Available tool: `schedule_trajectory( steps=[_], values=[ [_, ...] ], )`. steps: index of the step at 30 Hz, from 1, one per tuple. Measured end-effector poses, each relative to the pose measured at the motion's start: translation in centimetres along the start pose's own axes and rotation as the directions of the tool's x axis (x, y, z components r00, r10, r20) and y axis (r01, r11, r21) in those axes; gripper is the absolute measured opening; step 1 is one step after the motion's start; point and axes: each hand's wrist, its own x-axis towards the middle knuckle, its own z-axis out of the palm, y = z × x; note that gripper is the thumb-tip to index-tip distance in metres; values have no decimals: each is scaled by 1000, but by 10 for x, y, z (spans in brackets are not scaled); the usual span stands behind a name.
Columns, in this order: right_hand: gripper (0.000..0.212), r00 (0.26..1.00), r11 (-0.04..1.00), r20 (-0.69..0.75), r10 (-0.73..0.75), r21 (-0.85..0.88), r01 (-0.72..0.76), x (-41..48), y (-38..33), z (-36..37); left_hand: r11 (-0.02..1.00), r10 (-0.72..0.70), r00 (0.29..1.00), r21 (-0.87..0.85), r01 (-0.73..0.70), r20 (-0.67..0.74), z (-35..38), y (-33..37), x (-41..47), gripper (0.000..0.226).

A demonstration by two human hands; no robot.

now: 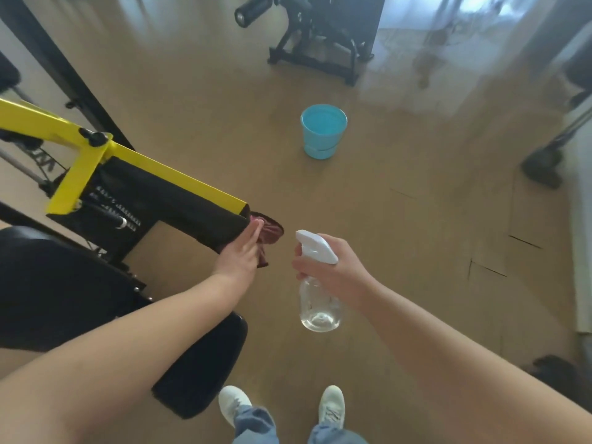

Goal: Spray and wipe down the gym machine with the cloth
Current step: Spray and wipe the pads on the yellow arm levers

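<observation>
Well, from your head camera, your left hand [242, 251] is at the low end of the gym machine [160, 168]. Its fingers look straight, and they press the dark red cloth [270, 230] on that end. Part of the cloth hangs down beside your palm. Your thumb is hidden, so I can't tell if it pinches too.

Your right hand [333, 267] is curled tight round the neck of the clear spray bottle [317, 302]. The white nozzle points left, at the cloth and the end of the bar, and is near them but not touching.

The yellow bar is long. It runs from up on your left, down and to the right, and stops at the cloth. So I think the next wipe goes back up along it, away from the bottle. Your left hand is the closer one.

The bottle has no label. White marks [112, 200] on the black part of the machine are too blurry to read.
</observation>
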Motion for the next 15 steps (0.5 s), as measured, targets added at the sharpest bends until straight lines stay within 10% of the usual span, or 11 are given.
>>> schedule_trajectory(
  steps=[4,9,12,15],
  values=[
    [18,1000,1000,14,17,-12,-17,3,-1,4,886,-276,957,-410,217,-91,-12,-25,-13,63],
    [20,1000,1000,21,0,-13,0,7,-2,13,389,-720,688,-871,299,-86,18,-34,-3,46],
    [21,1000,1000,16,12,26,-13,6,2,12,472,-749,626,-839,272,-218,17,-27,12,23],
    [21,999,999,9,42,25,-42,5,12,10,741,-561,715,-637,211,-416,21,-24,18,6]
  ],
)
